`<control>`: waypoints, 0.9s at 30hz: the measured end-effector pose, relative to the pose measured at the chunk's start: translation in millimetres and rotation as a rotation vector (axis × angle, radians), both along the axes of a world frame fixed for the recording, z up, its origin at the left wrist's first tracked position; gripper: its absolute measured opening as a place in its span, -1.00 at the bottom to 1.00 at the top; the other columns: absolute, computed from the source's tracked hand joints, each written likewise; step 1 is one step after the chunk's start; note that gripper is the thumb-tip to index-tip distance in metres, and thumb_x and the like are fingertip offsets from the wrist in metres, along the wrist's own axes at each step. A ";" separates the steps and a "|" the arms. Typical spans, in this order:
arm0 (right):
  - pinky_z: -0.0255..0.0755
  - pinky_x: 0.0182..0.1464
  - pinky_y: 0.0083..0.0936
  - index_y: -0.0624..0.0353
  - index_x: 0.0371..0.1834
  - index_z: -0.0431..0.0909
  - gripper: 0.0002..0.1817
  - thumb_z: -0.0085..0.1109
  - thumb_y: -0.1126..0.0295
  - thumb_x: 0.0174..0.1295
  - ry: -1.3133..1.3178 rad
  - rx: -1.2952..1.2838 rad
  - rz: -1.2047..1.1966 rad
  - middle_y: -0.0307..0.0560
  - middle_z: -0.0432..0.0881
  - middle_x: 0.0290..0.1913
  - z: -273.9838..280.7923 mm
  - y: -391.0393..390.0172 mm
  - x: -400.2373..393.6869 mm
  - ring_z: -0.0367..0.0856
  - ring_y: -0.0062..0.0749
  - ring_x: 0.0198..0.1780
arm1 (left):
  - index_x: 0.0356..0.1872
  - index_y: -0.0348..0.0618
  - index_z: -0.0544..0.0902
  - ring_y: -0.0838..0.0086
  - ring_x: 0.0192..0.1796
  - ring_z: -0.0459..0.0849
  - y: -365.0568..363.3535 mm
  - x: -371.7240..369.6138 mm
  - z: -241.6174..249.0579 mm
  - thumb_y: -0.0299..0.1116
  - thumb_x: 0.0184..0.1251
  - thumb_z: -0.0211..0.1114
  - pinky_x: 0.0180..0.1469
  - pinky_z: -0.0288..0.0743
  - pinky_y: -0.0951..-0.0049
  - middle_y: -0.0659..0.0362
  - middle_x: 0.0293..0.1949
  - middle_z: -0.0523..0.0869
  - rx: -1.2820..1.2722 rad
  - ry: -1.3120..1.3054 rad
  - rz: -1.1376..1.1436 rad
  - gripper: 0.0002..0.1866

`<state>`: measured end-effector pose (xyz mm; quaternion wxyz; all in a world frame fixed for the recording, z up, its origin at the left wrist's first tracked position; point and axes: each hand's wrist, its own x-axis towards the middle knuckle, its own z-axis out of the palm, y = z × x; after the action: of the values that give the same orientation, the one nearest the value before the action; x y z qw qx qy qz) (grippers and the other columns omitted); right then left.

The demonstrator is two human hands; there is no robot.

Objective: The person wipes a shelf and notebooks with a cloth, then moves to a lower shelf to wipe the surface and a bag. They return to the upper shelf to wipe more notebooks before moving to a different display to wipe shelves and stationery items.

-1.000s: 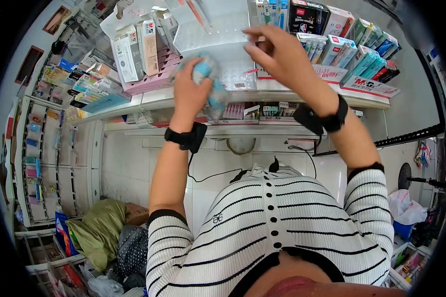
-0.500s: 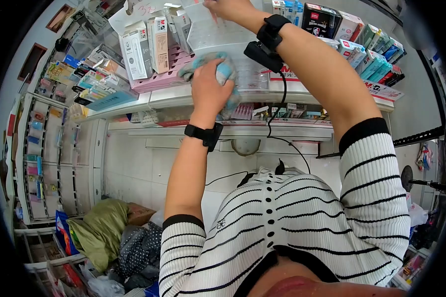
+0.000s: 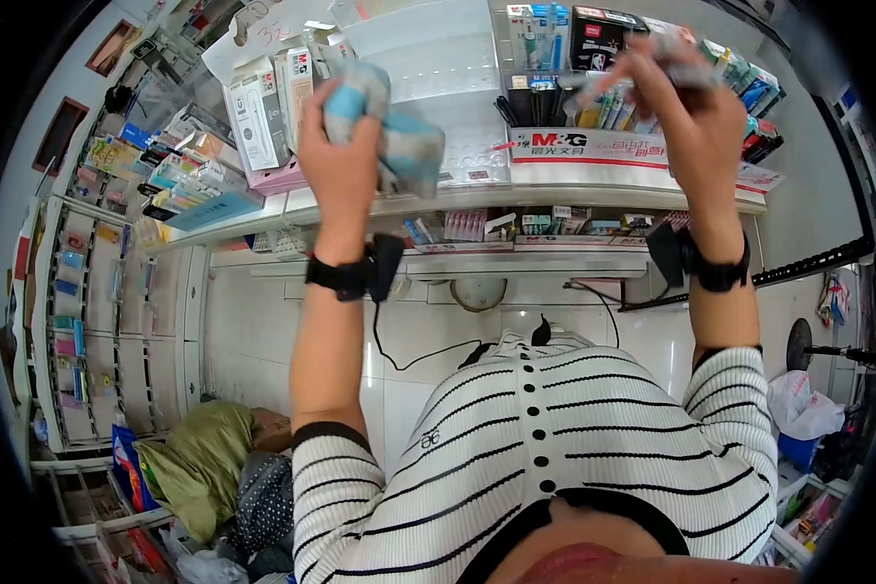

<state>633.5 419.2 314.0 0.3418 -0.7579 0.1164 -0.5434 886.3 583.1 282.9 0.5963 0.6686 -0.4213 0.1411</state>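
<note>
My left hand (image 3: 337, 161) is closed around a bunched blue and grey cloth (image 3: 414, 146), held up over the front left of the clear plastic display tray (image 3: 457, 112). Part of the cloth hangs down toward the shelf's front edge. My right hand (image 3: 701, 127) is raised over the pens and boxes on the right, its fingers smeared by motion. A greyish blurred shape overlaps these fingers, and I cannot tell whether they hold it. Below this hand runs a white and red label strip (image 3: 589, 146) along the front of the pen holders.
White and beige pen boxes (image 3: 258, 107) stand at the left of the counter. A black box (image 3: 599, 39) is at the back right. Stocked goods show on the lower shelf (image 3: 467, 229). Bags, including a green one (image 3: 200, 462), lie on the floor at left.
My left hand has lifted the cloth off the tray and moved left. My right hand has swung from the back of the tray to above the pens at right.
</note>
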 end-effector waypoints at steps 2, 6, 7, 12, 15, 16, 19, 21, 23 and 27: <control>0.41 -0.42 -0.72 0.27 -0.10 0.64 -0.76 0.25 0.36 0.25 0.002 0.121 -0.022 -0.20 0.67 -0.36 -24.1 6.4 -23.3 0.56 -0.66 -0.44 | 0.05 -0.20 0.56 0.19 0.01 0.61 -15.0 -1.5 30.0 -0.36 -0.01 0.28 0.10 0.44 0.34 -0.04 -0.02 0.63 0.074 -0.118 -0.037 -0.51; 0.38 -0.44 -0.75 0.29 -0.12 0.64 -0.77 0.26 0.39 0.25 0.074 0.380 -0.077 -0.22 0.66 -0.36 -54.5 12.1 -63.2 0.55 -0.70 -0.43 | 0.10 -0.10 0.56 0.11 0.06 0.58 -81.5 23.3 26.6 -0.30 0.04 0.27 0.12 0.44 0.27 -0.06 0.01 0.62 0.228 -0.605 -0.085 -0.50; 0.38 -0.44 -0.75 0.29 -0.12 0.64 -0.77 0.26 0.39 0.25 0.070 0.381 -0.082 -0.22 0.66 -0.36 -63.5 11.5 -72.0 0.55 -0.70 -0.43 | 0.10 -0.10 0.56 0.11 0.06 0.58 -96.6 25.1 20.8 -0.30 0.04 0.27 0.12 0.44 0.27 -0.06 0.01 0.62 0.227 -0.608 -0.089 -0.50; 0.34 -0.43 -0.78 0.32 -0.09 0.61 -0.77 0.22 0.41 0.28 0.034 0.521 -0.140 -0.21 0.65 -0.33 -92.7 6.9 -107.0 0.54 -0.72 -0.43 | 0.09 -0.10 0.56 0.02 0.06 0.56 -127.3 19.8 16.1 -0.28 0.09 0.26 0.10 0.45 0.21 -0.05 0.02 0.62 0.478 -0.812 -0.217 -0.53; 0.34 -0.42 -0.77 0.32 -0.08 0.60 -0.77 0.20 0.41 0.29 0.046 0.533 -0.176 -0.21 0.66 -0.31 -98.5 8.0 -111.0 0.53 -0.72 -0.43 | 0.08 -0.12 0.56 0.03 0.05 0.57 -121.1 28.1 23.2 -0.29 0.10 0.27 0.10 0.46 0.22 -0.05 0.01 0.62 0.541 -0.778 -0.296 -0.54; 0.34 -0.42 -0.77 0.32 -0.08 0.60 -0.77 0.20 0.41 0.29 0.047 0.532 -0.176 -0.21 0.66 -0.31 -100.9 8.3 -111.2 0.53 -0.72 -0.43 | 0.08 -0.12 0.56 0.03 0.05 0.57 -117.5 31.8 23.8 -0.29 0.10 0.27 0.10 0.46 0.22 -0.05 0.01 0.62 0.541 -0.777 -0.296 -0.54; 0.33 -0.42 -0.77 0.31 -0.10 0.61 -0.79 0.20 0.41 0.29 0.021 0.563 -0.217 -0.20 0.66 -0.30 -108.7 9.5 -112.3 0.52 -0.72 -0.44 | 0.06 -0.09 0.56 0.12 0.11 0.54 -98.1 46.8 26.2 -0.30 0.07 0.27 0.13 0.45 0.21 0.03 0.02 0.62 0.611 -0.764 -0.194 -0.55; 0.33 -0.42 -0.77 0.29 -0.10 0.61 -0.79 0.20 0.40 0.30 0.056 0.557 -0.209 -0.21 0.66 -0.30 -112.0 8.6 -117.1 0.51 -0.72 -0.44 | 0.06 -0.13 0.56 0.08 0.08 0.56 -80.8 69.5 24.3 -0.33 0.08 0.28 0.12 0.46 0.22 -0.01 0.00 0.63 0.622 -0.762 -0.140 -0.55; 0.33 -0.41 -0.77 0.29 -0.09 0.61 -0.78 0.20 0.39 0.30 0.055 0.559 -0.220 -0.21 0.65 -0.30 -119.9 6.0 -124.1 0.51 -0.72 -0.43 | 0.05 -0.16 0.56 0.03 0.05 0.58 -70.6 78.8 27.4 -0.35 0.08 0.30 0.10 0.46 0.23 -0.04 -0.02 0.64 0.635 -0.759 -0.088 -0.56; 0.34 -0.41 -0.77 0.29 -0.06 0.59 -0.76 0.21 0.38 0.29 0.064 0.568 -0.255 -0.23 0.64 -0.30 -124.8 6.4 -131.8 0.51 -0.72 -0.41 | 0.06 -0.15 0.56 0.02 0.04 0.59 -73.3 73.3 34.8 -0.32 0.09 0.28 0.09 0.48 0.21 -0.05 -0.03 0.65 0.763 -0.687 -0.014 -0.55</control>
<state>501.7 425.6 189.2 0.4649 -0.6283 0.3684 -0.5034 959.6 509.8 317.7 0.1377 0.7508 -0.6191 0.1847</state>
